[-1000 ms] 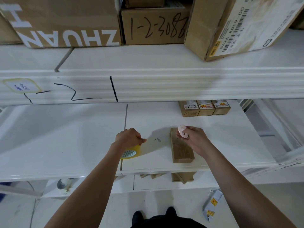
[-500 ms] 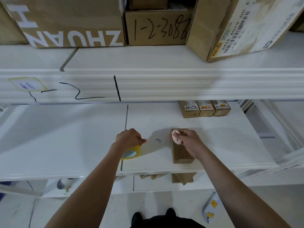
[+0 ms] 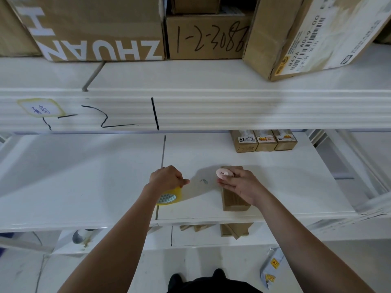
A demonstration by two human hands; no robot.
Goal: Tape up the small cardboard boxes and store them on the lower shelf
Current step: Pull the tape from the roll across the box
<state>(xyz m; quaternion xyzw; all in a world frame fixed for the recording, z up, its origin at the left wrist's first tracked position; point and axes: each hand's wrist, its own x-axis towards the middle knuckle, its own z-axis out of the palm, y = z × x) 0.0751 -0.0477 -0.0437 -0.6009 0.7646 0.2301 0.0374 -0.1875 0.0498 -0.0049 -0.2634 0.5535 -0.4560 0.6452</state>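
Gripping a yellow tape roll (image 3: 169, 196) from above, the left hand (image 3: 166, 178) has its fingers curled over the roll's upper edge, and the roll rests on the white middle shelf (image 3: 84, 182) beside the seam between two shelf panels. The right hand (image 3: 239, 186) lies on the far end of a small cardboard box (image 3: 234, 203), which lies flat near the shelf's front edge with its length running front to back. A small round pink object (image 3: 224, 173) is pinched between the thumb and fingers of that hand; what it is cannot be told. The remaining fingers extend leftward across the box top. Tape roll and box are near each other but apart, with a small dark mark (image 3: 204, 181) on the shelf between them. At the back of the same shelf, three small labelled boxes (image 3: 264, 140) stand side by side, touching. Below, on the lower shelf (image 3: 190, 240), brown cardboard pieces (image 3: 232, 229) are partly visible under the front edge. Large cartons (image 3: 101, 28) occupy the upper shelf (image 3: 190, 75). A crumpled printed packet (image 3: 271, 267) lies on the floor.
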